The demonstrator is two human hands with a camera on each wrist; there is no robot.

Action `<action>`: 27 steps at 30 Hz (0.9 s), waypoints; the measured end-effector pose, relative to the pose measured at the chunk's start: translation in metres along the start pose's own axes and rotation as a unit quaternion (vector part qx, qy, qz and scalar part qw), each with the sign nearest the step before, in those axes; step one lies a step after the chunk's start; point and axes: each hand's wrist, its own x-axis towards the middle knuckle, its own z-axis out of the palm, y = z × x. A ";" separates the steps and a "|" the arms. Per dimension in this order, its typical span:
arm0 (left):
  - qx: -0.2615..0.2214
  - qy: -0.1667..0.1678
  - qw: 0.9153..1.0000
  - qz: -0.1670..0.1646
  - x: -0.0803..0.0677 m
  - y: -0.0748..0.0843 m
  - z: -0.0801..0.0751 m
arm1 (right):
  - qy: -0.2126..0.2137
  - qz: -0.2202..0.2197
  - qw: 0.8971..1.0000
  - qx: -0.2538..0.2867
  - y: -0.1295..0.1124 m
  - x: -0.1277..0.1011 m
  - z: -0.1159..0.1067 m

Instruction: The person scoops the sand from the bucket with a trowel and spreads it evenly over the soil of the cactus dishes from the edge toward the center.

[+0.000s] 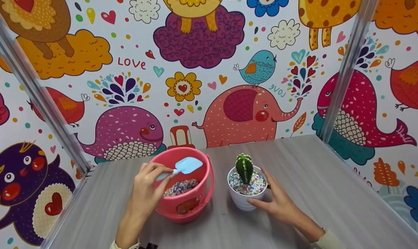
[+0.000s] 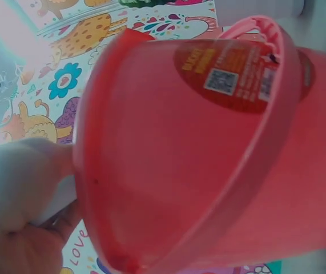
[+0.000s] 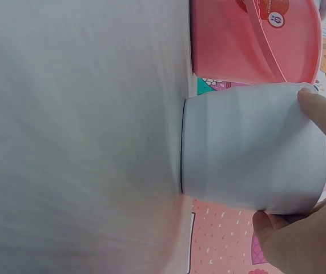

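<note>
My left hand (image 1: 147, 186) pinches the handle of a light blue toy shovel (image 1: 188, 165) over the mouth of a pink bucket (image 1: 186, 215). No beads show on the shovel's blade. Inside the bucket lies a layer of small multicoloured beads (image 1: 183, 186). To the right, a white pot (image 1: 244, 202) stands upright on the table with a green cactus (image 1: 244, 169) in it, ringed by similar beads (image 1: 253, 185). My right hand (image 1: 281, 204) grips this pot near its rim from the right, thumb in front and fingers behind, as the right wrist view (image 3: 305, 228) confirms.
The grey wood-grain table (image 1: 285, 155) carries the bucket and the pot, with a gap between them. Walls printed with cartoon animals (image 1: 243, 117) enclose the back and sides, joined by metal posts (image 1: 343, 76). The bucket's handle (image 1: 211, 183) hangs down its side.
</note>
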 end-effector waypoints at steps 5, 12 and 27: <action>-0.011 -0.020 0.999 -0.025 -0.003 -0.004 0.001 | -0.007 0.013 1.000 0.008 0.000 0.001 0.000; -0.035 -0.027 0.999 -0.015 -0.004 -0.009 0.003 | -0.010 0.020 1.000 0.014 -0.001 0.001 0.002; -0.001 -0.146 0.988 -0.060 0.001 0.002 -0.008 | -0.017 0.035 0.999 0.007 -0.003 0.001 -0.002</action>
